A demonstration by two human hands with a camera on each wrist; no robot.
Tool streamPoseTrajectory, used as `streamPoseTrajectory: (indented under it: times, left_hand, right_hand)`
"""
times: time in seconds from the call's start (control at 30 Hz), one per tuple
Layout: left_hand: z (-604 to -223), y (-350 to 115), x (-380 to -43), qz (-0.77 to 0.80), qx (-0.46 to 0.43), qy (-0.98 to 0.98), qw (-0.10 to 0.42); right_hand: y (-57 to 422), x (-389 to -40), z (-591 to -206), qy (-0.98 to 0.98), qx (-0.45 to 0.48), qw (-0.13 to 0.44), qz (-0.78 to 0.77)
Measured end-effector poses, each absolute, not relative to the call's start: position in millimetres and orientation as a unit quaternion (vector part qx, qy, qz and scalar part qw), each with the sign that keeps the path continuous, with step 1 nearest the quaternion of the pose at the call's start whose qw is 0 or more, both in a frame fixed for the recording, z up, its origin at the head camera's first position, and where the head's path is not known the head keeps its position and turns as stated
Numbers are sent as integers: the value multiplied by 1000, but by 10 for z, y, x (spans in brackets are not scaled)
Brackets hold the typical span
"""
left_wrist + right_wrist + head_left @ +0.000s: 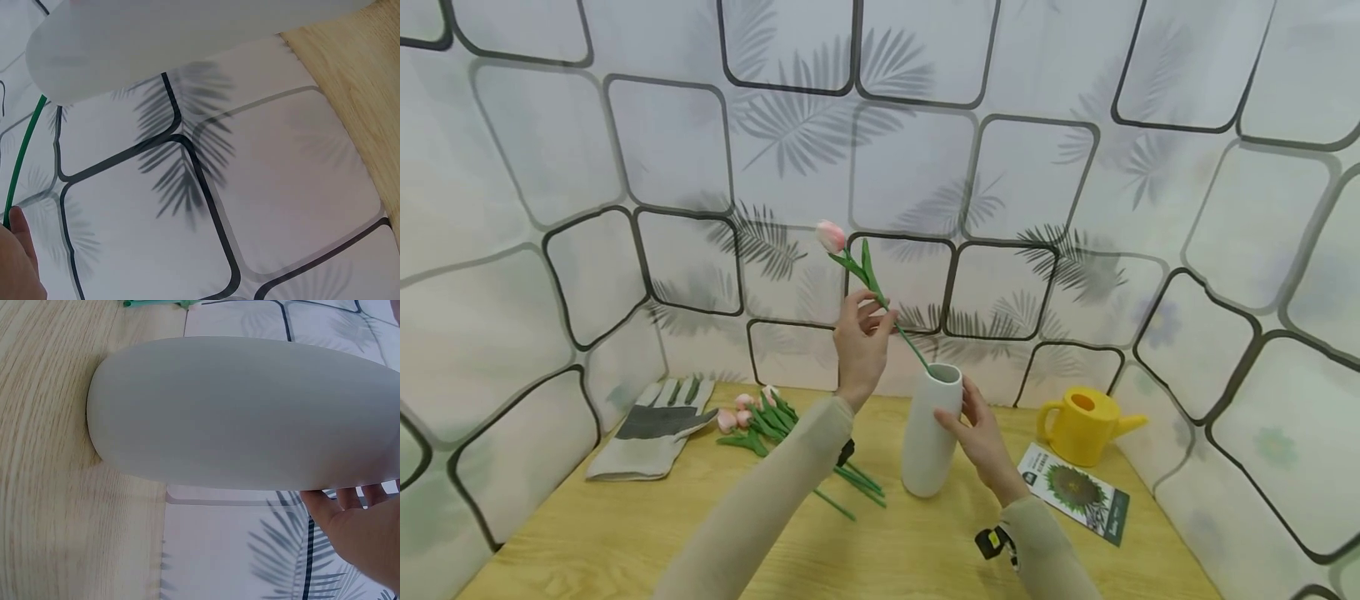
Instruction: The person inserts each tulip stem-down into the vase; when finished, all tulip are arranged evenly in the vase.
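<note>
In the head view, my left hand [861, 350] pinches the stem of a pink tulip [831, 237] above the vase. The stem slants down to the right, and its lower end is at the mouth of the tall white vase [925, 442]. My right hand [985, 437] grips the upper side of this vase, thumb in front and fingers behind. The vase stands upright on the wooden table, as the right wrist view of the vase [237, 412] also shows. Only the edge of my left hand [19, 256] and a bit of green stem [26, 150] appear in the left wrist view.
Several more pink tulips [771, 417] lie on the table [865, 558], partly behind my left forearm. A grey-and-white work glove [651, 429] is at the left. To the right are a yellow watering can [1082, 429] and a seed packet [1075, 492]. A patterned curtain [910, 175] surrounds the table.
</note>
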State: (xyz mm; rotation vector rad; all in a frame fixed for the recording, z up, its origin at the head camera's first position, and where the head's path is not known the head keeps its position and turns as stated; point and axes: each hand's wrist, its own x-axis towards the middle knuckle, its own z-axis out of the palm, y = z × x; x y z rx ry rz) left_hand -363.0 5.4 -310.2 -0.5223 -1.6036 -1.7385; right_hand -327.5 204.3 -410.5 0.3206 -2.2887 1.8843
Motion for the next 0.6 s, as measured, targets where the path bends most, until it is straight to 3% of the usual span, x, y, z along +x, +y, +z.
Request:
streamPoseTrajectory:
  times: [0.33,0.6]
  left_hand:
    - [-3198,166,-3597,-619,-231,-670,338]
    - [-3266,303,-3579,-589,-283,-707,271]
  right_hand:
    - [2023,-3279,-4121,-771,104,81,622]
    - [2042,-3282,-4105,-769,102,75,626]
